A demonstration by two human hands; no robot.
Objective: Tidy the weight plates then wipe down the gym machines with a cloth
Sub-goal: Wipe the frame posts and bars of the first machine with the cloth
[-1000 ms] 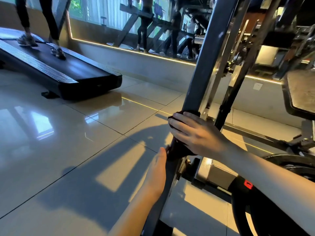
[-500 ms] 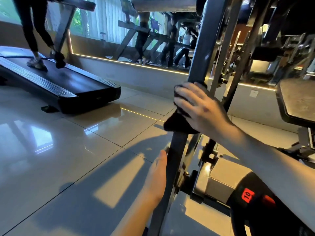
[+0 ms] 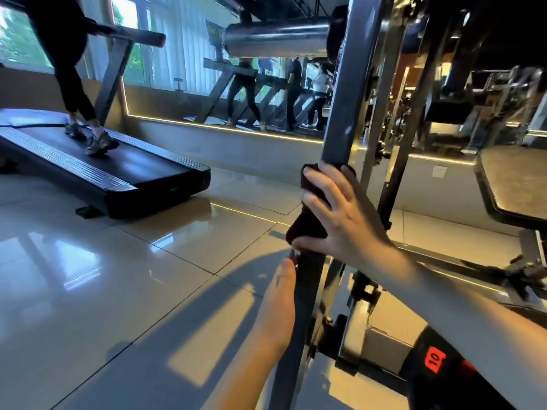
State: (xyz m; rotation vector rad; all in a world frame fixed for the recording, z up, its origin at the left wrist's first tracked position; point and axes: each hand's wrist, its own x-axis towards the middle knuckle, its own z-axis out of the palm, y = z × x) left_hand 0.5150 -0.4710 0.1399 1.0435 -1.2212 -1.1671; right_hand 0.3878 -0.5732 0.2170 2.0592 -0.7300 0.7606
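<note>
Dark cloth [image 3: 307, 229]: was held wrapped round the machine's upright post [image 3: 346, 99], near centre. Right grip [image 3: 343, 220]: was clenched round cloth and post. Left grip [image 3: 279, 297]: was laid flat against the post at 6 o'clock of the cloth, released, nothing grasped. Weight plate [image 3: 435, 360] marked 10: was recorded at 5 o'clock. Treadmill [image 3: 142, 170]: was recorded at 10 o'clock.

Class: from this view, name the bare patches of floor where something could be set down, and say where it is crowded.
Bare tiles lie between the treadmill and the machine post, running toward the viewer left of the left hand. Crowded: right of the post, among frame bars, the weight plate and the bench pad.
</note>
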